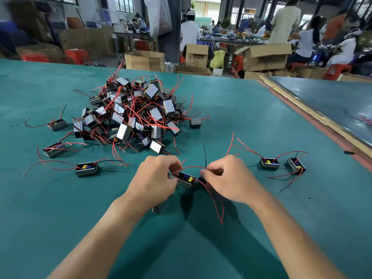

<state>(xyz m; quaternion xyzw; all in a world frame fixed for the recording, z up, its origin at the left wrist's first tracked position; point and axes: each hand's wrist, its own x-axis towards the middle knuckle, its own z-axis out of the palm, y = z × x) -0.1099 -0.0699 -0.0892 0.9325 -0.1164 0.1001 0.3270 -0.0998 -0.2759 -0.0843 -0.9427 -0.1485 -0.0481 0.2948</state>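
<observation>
- Right now the little black box (186, 179) with the yellow part inside is between the two hands, on the near side of the big pile of boxes (136, 113) and well away from the right edge of the green surface (251, 117).
- The left hand (155, 179) has its grip clamped on the left end of the box, with thumb and fingers curled around it.
- The right hand (228, 178) has its grip pinched together at the right end of the box, where the wires come out.
- A black wire (204, 156) sticks straight up from that pinch, and red wires (222, 220) hang down toward the near edge.
- The box's long side runs from left to right, tipped a bit down on the right, so each hand meets one end of it.
- The left hand is the nearer one, since it touches the box itself. The right hand mostly has the wires.
- I cannot tell if the box sits on the surface or is lifted a little.
- I think the next move is work on the wires at the right end, so the left hand should keep the box from turning.
- Two boxes (269, 163) like it lie open side up toward the right edge, maybe done ones.
</observation>
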